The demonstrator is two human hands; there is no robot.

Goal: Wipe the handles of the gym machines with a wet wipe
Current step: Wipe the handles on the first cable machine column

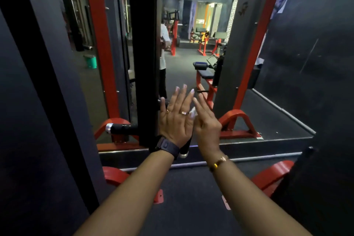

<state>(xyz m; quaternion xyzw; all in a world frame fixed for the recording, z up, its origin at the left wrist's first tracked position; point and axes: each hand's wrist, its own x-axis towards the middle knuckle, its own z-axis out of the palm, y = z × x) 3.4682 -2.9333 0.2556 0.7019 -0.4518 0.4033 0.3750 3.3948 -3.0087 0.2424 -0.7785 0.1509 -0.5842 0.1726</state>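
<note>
**Two hands meet over a machine handle, wipe between them**

From the head camera we see both forearms reaching forward and the hands side by side at the middle of the frame. The left hand [175, 122] is flat with its back to us, fingers straight and spread, holding nothing; it wears rings [184, 113] and a dark watch [166, 145]. The right hand [206, 124], with a gold bracelet [218, 163] at the wrist, has its forefinger stretched out and the other fingers loosely bent. A scrap of white wet wipe [192, 112] shows at its thumb side, pinched there and touching the edge of the left hand.

A black handle [187, 145] with a silver end cap pokes out just below the left hand, largely hidden by it. A second handle [122, 128] juts leftward from the black upright [142, 44]. Further off stand a green bucket [91, 61], a padded bench [206, 73] and a person in white [164, 34].
</note>
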